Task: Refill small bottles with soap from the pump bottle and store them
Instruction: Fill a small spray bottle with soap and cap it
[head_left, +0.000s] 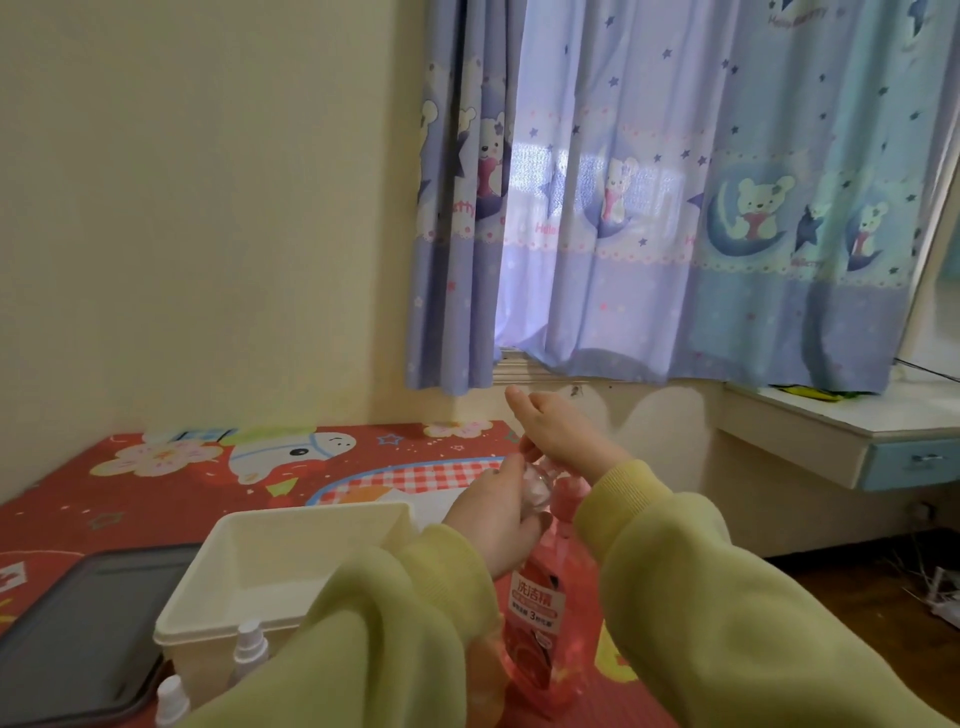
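A pink pump bottle (540, 613) of soap stands on the red patterned mat. My left hand (493, 519) grips a small clear bottle (537, 491) and holds it at the pump's spout. My right hand (558, 431) rests on top of the pump head with its fingers straight and pointing away. Two small bottles with white caps (249, 649) (171, 696) stand at the lower left, in front of a white plastic box (291, 525). Both my sleeves are yellow-green and hide the lower part of the scene.
A dark grey tray (78, 634) lies left of the white box. The red mat (130, 493) runs back to the wall. A blue curtain (675, 208) hangs behind. A white desk with a blue drawer (904, 462) stands at the right, with cables on the floor below.
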